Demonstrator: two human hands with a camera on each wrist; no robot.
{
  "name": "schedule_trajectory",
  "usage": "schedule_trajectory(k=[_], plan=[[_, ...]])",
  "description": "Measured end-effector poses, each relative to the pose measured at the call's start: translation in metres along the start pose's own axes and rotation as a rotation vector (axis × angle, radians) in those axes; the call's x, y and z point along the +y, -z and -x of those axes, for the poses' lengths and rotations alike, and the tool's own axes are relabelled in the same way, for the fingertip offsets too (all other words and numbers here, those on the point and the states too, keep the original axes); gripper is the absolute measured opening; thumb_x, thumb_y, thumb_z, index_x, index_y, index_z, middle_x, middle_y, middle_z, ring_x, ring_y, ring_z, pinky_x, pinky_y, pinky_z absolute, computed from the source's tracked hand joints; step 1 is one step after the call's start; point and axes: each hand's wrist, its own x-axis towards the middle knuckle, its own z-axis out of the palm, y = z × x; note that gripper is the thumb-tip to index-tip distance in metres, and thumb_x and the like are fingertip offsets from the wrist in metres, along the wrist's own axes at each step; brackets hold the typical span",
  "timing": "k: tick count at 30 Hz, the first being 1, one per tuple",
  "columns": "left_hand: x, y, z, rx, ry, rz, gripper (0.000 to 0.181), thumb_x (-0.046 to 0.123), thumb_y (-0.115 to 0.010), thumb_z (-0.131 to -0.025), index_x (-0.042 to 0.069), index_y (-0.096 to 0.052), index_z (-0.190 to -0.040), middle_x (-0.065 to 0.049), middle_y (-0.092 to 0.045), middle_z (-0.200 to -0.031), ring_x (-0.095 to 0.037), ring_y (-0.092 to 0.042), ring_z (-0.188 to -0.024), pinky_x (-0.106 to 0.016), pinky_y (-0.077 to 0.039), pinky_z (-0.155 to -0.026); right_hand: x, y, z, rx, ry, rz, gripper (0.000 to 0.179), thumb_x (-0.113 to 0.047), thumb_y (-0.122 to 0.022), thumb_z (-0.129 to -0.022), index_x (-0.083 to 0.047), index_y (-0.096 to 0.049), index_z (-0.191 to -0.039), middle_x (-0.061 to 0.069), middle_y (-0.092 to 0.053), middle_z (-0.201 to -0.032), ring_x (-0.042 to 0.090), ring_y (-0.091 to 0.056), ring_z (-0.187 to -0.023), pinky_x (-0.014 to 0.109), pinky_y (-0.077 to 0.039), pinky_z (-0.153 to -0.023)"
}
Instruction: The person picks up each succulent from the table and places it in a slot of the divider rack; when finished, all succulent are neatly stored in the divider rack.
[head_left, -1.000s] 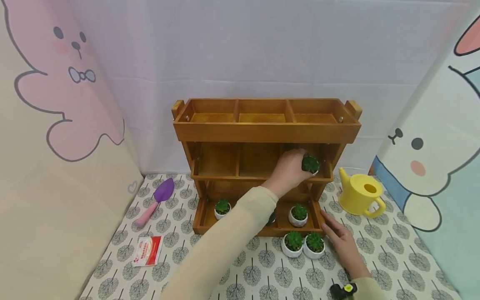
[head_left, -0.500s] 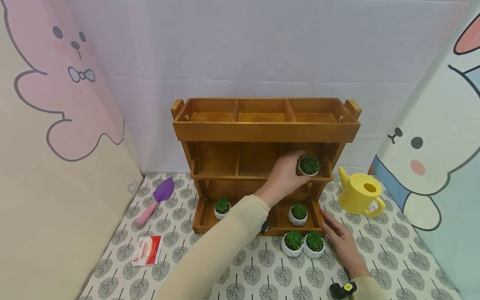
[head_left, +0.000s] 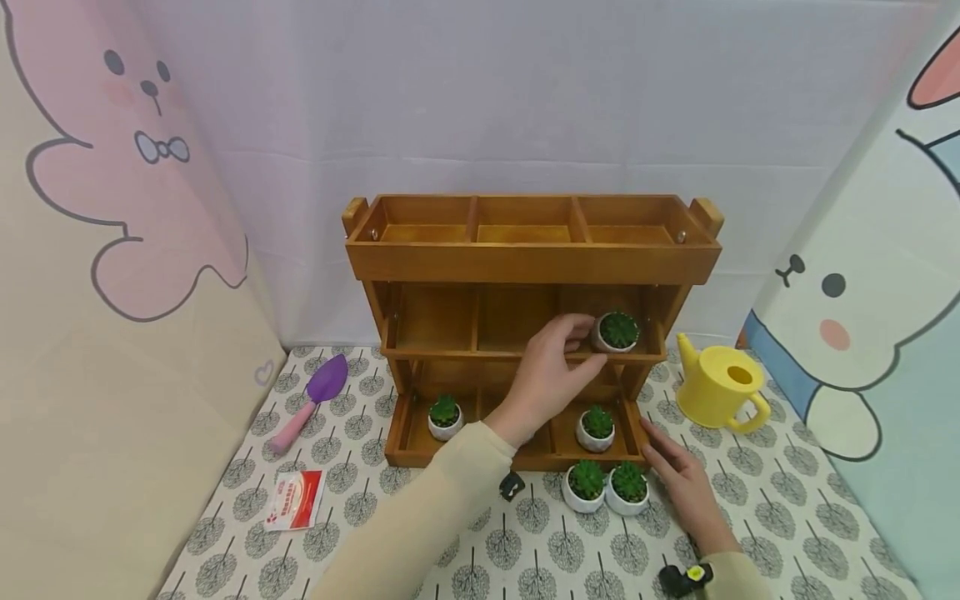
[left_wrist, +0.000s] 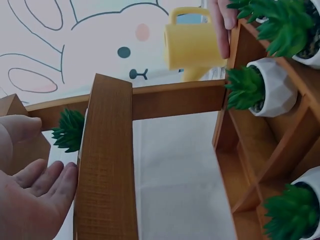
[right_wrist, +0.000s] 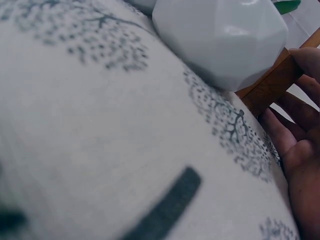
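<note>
In the head view, a potted succulent (head_left: 618, 332) in a white faceted pot stands in the right compartment of the middle tier of a brown wooden plant shelf (head_left: 534, 265). My left hand (head_left: 551, 371) is just left of that pot, thumb and fingers spread apart with nothing between them. The left wrist view shows my loose fingers (left_wrist: 52, 187) beside the shelf board, which hides most of the pot. At the bottom tier's front right corner, my right hand (head_left: 684, 492) holds the wood. Its thumb (right_wrist: 306, 60) lies on the board in the right wrist view, fingers bent alongside.
Two succulents (head_left: 446, 417) (head_left: 597, 428) sit on the bottom tier, and two potted succulents (head_left: 584, 487) (head_left: 628, 489) stand side by side before it. A yellow watering can (head_left: 722, 390) is on the right. At left lie a purple trowel (head_left: 327, 382) and a red-white packet (head_left: 296, 501).
My left hand has set the succulent upright on the middle tier, let go of it and drawn back left and down. The right hand has stayed at the shelf corner.
</note>
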Motion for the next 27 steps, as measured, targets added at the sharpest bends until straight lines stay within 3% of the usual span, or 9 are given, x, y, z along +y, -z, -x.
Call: schedule_trajectory(k=[9,14,20,27], plan=[[-0.005,0.003,0.027,0.044,-0.014,0.005,0.041,0.015,-0.076,-0.097,0.005,-0.063,-0.135,-0.007,-0.066,-0.131,-0.015,-0.061,-0.119,-0.027,-0.049,-0.103,-0.002,0.000,0.000,0.001,0.007,-0.010,0.057,-0.041,-0.055,-0.109,-0.020,-0.043,-0.161,0.006,-0.038,-0.165,0.034,-0.036,-0.149,0.004,-0.034,-0.099],[-0.007,0.002,0.048,0.015,0.035,0.036,0.042,0.019,-0.075,-0.099,0.012,-0.063,-0.138,0.002,-0.064,-0.134,-0.013,-0.060,-0.123,-0.034,-0.051,-0.104,-0.001,0.000,-0.001,0.001,-0.004,-0.015,0.058,-0.041,-0.055,-0.109,-0.020,-0.042,-0.161,0.005,-0.037,-0.165,0.034,-0.035,-0.150,0.004,-0.033,-0.099],[-0.014,-0.005,0.072,-0.022,0.089,0.049,0.038,0.021,-0.076,-0.098,0.019,-0.064,-0.135,0.009,-0.064,-0.128,-0.008,-0.060,-0.118,-0.033,-0.051,-0.102,-0.003,0.000,0.000,-0.002,-0.011,-0.009,0.059,-0.044,-0.055,-0.108,-0.021,-0.042,-0.161,0.006,-0.036,-0.166,0.034,-0.033,-0.151,0.003,-0.032,-0.099],[-0.030,-0.019,0.097,-0.058,0.140,0.058,0.035,0.021,-0.076,-0.098,0.019,-0.066,-0.132,0.010,-0.065,-0.124,-0.013,-0.062,-0.114,-0.035,-0.053,-0.098,-0.004,0.000,0.000,-0.002,-0.022,0.012,0.060,-0.047,-0.054,-0.108,-0.021,-0.042,-0.161,0.003,-0.037,-0.165,0.034,-0.033,-0.151,0.008,-0.034,-0.104]])
